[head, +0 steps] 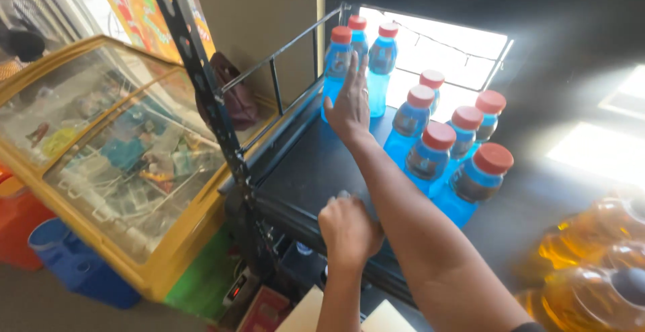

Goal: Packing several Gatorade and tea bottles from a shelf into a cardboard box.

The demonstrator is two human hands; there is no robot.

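My right hand (349, 107) reaches across a dark metal shelf (306, 171) and lies flat against a blue drink bottle with a red cap (335, 63) at the back left. Its fingers are extended and hold nothing. Two more such bottles (381, 63) stand just behind and beside it. My left hand (348, 230) rests on the shelf's front edge, curled into a fist on what looks like a small grey cloth (356, 199). Several more blue bottles with red caps (437, 157) stand in a group to the right of my right forearm.
A yellow-framed glass-top chest freezer (114, 144) stands to the left, with a blue bucket (74, 265) below it. A dark bag (235, 93) hangs by the shelf rail (282, 53). Bottles of yellow oil (591, 265) lie at the lower right.
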